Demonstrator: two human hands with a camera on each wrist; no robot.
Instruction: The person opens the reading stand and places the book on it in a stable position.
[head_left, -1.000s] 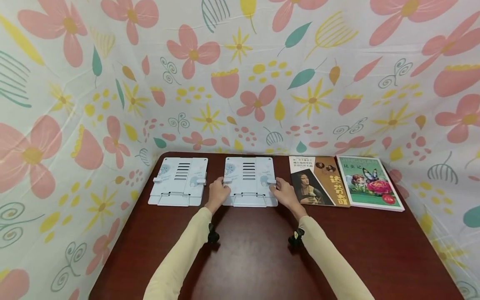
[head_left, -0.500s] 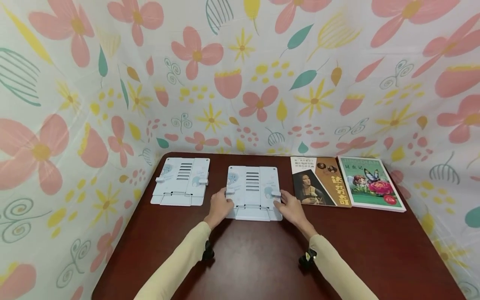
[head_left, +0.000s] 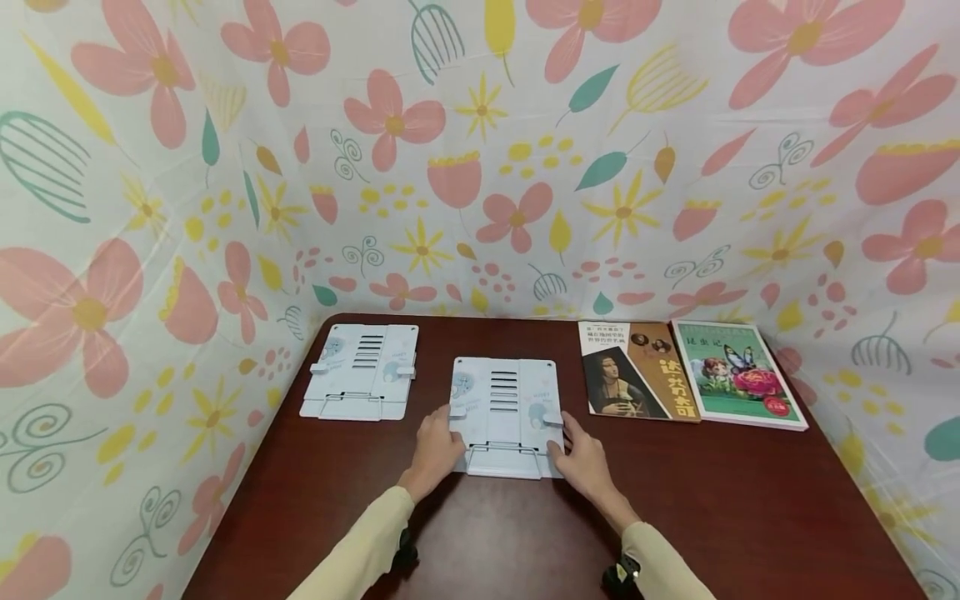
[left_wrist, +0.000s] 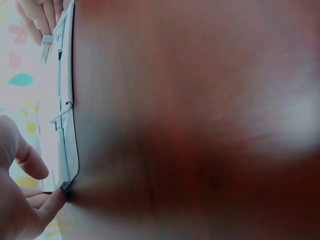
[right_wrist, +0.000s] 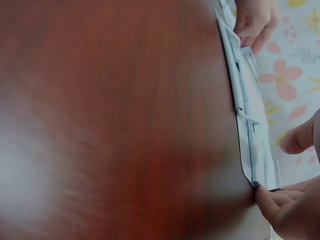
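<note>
A white book stand (head_left: pixel 504 398), folded flat with slots, side clips and a wire page holder, lies in the middle of the table. My left hand (head_left: pixel 435 448) holds its left edge, thumb over the top and fingers at the side. Opposite, my right hand (head_left: pixel 582 457) grips the right edge the same way. Both wrist views show fingertips at the corners of the stand's near edge, with the thumbs above it; the stand (left_wrist: pixel 64 145) is seen edge-on there. The fingers' undersides are partly hidden.
A second white book stand (head_left: pixel 362 372) lies flat at the back left of the dark wooden table (head_left: pixel 495 542). At the back right lie a brown book (head_left: pixel 637 371) and a green book (head_left: pixel 738 375), side by side. Flowered cloth (head_left: pixel 465 208) hangs behind and along the sides.
Both hands have drawn the middle book stand from the back edge toward me, away from the row of the other stand and books. The other stand and the books have stayed put.
</note>
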